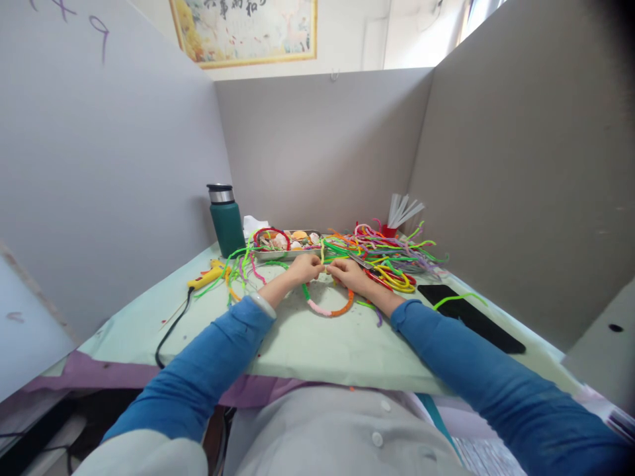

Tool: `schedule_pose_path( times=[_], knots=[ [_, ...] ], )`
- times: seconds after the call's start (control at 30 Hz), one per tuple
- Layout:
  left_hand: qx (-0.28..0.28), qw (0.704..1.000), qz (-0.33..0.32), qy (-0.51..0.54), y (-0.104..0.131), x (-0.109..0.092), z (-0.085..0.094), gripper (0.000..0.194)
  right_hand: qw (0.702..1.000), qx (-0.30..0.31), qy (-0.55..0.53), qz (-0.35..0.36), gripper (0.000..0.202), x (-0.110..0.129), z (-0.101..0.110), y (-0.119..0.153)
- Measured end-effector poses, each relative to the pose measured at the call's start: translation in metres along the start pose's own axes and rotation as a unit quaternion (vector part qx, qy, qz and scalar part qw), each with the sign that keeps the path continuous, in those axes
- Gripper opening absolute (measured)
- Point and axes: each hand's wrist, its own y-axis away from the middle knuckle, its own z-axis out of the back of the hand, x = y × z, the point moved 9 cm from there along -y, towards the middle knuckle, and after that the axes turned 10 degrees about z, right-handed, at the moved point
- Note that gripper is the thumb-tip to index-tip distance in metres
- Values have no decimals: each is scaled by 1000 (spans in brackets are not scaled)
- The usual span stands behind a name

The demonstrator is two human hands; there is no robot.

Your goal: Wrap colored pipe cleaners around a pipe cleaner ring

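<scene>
We have our left hand (pixel 306 268) and right hand (pixel 351 274) nearly meeting over the table (pixel 317 350), fingertips pinched on a pale yellow strip (pixel 322 252) whose end points up. The fingers are curled closed, though we cannot tell exactly how each one grips. Just below them, toward us, lies the fuzzy ring (pixel 320 310), showing green on the left, pink at the near side and orange on the right; our hands partly hide its far side. Right of it we see a short green-and-purple piece (pixel 380 317).

Beyond our hands sits a metal tray (pixel 290 254) of shells, with a red loop (pixel 272 229) at its left end. To the right we have scissors (pixel 361 262) beside a tangled heap of colored stems (pixel 397 254), a red cup (pixel 389 231) of whitish sticks (pixel 404 211) farther back, and a black pad (pixel 471 320) nearer. To the left are loose stems, a yellow glue gun (pixel 206 277) and, farther back, a green bottle (pixel 227 228).
</scene>
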Motion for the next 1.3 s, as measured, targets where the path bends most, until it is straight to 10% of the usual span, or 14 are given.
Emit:
schedule_pose_path(
  times=[1.3],
  knots=[
    [16, 1000, 5, 2, 0, 1, -6, 20, 1000, 14, 2, 8, 36, -4, -4, -2]
  ],
)
